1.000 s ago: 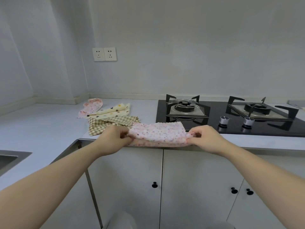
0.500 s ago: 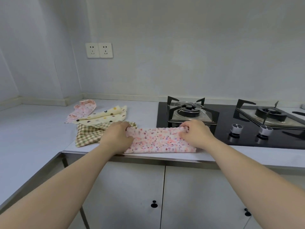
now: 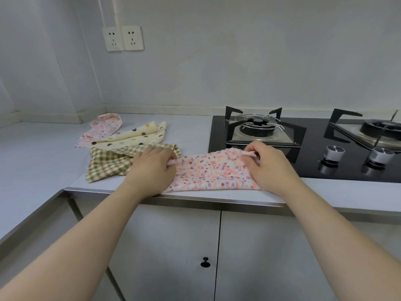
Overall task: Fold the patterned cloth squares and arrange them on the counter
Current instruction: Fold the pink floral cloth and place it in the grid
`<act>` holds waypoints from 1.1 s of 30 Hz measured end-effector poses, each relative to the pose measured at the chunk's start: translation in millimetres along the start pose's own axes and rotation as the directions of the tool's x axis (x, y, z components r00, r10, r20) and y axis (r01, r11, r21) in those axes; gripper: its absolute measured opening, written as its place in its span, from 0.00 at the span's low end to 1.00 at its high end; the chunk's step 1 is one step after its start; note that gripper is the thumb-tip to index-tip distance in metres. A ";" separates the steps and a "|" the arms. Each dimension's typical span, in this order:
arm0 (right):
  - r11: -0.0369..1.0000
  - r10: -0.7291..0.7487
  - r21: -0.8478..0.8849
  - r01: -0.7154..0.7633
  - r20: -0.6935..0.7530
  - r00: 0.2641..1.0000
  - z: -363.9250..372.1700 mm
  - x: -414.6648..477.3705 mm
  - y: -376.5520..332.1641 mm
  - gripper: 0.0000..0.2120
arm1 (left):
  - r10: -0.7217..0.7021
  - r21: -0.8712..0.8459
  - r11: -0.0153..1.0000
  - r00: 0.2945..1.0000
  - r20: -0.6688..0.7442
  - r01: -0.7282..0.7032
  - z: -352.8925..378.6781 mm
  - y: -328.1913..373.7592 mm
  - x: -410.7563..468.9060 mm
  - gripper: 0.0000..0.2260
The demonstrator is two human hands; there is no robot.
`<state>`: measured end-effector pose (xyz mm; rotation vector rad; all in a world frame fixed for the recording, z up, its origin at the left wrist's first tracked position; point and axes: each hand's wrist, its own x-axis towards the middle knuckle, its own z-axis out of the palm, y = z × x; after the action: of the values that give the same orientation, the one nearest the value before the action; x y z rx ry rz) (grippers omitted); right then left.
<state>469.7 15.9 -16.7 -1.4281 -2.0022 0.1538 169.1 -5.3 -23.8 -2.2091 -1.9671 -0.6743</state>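
Soft even daylight, faint shadows; wide-angle bending at edges; slight overall softness.

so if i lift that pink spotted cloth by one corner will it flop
Likely floppy: the pink spotted cloth wrinkles between the left hand and right hand. Probably light; its fuzzy edge should grip rather than slip.

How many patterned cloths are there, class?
4: speckled pink cloth held at front; green checked cloth left of it; cream dotted cloth behind that; second pink cloth rearmost. Others may hide beneath.
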 end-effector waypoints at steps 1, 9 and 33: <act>0.998 0.012 0.063 -0.011 -0.009 1.000 -1.2 -1.8 -1.3 0.02 | 0.016 -0.021 1.000 1.000 -0.012 -0.016 -0.8 0.7 -1.2 0.08; 0.872 0.137 0.469 -0.142 0.046 0.990 -14.4 -7.1 5.5 0.19 | -0.052 -0.465 0.884 0.999 -0.018 0.037 -10.6 1.6 -11.2 0.19; 0.860 0.165 0.490 -0.142 -0.004 0.986 -8.3 -3.7 10.4 0.09 | -0.181 -0.468 0.878 0.976 -0.123 0.104 -15.1 -0.9 -15.4 0.03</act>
<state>483.5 14.5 -16.6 -1.2384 -1.6482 0.6465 163.4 -24.7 -16.5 -2.1536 -2.0643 -1.4287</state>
